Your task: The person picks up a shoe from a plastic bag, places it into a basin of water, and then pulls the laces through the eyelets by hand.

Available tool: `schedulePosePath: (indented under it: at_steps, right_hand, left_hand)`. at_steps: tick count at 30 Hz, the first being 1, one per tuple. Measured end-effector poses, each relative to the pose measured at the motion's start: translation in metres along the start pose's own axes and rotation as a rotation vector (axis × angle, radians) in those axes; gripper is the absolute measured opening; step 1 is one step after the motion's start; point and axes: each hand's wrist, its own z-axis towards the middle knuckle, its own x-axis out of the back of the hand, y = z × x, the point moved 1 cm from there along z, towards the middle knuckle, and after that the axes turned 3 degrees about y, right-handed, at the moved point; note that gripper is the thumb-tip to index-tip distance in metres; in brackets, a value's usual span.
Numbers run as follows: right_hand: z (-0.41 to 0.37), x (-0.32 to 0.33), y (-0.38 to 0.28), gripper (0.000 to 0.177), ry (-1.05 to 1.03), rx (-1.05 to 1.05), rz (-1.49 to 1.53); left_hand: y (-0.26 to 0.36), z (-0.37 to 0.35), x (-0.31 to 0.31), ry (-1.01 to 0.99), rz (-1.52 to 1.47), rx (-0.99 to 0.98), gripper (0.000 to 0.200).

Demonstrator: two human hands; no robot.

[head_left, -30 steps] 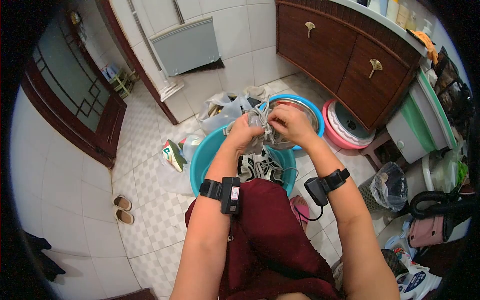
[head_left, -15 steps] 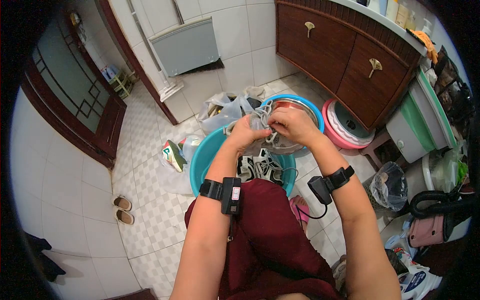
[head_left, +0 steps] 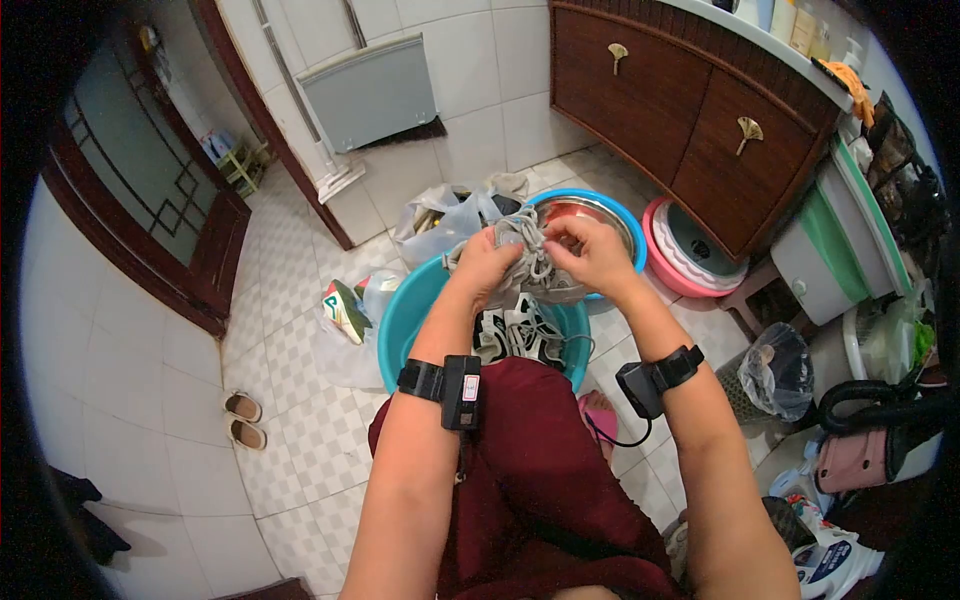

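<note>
We worked at the laces [head_left: 539,263] of a grey shoe [head_left: 562,289].
Our left hand [head_left: 486,266] clasped the shoe, between both hands and above the teal basin [head_left: 400,312]; our right hand [head_left: 594,258] curled in at the laces, whether pinching a strand we couldn't tell. Our left thumb had just drawn back from the right hand, baring more lacing to work on.

Home washroom, by look: tiled walls [head_left: 465,60], dark wood cabinet [head_left: 640,110], bottles [head_left: 803,32] on counter [head_left: 742,27], stacked basins [head_left: 700,240].
</note>
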Motion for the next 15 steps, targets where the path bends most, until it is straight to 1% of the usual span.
schedulePosePath:
  at_steps: [3,4,7,10,13,15]
  right_hand:
    - [-0.006,-0.003,-0.014,0.025,-0.021,-0.027,-0.18]
    - [-0.006,-0.007,-0.01,0.028,0.003,-0.054,-0.253]
    - [-0.008,-0.017,0.006,0.026,0.114,-0.142,-0.112]
    - [-0.006,-0.021,0.021,0.02,0.05,-0.267,0.067]
    - [-0.003,-0.022,0.035,0.013,-0.176,-0.51,0.276]
    - [-0.006,-0.021,0.034,0.012,-0.183,-0.57,0.364]
  left_hand:
    - [-0.002,0.002,-0.001,0.03,0.026,-0.043,0.024]
    - [-0.002,0.002,-0.001,0.04,0.044,-0.058,0.024]
    - [0.003,-0.003,-0.003,0.139,0.101,-0.063,0.023]
    - [-0.001,0.001,0.0,0.131,-0.024,-0.062,0.017]
    - [-0.007,0.004,0.003,0.14,-0.038,-0.062,0.017]
    - [-0.008,0.006,0.003,0.127,0.0,-0.045,0.018]
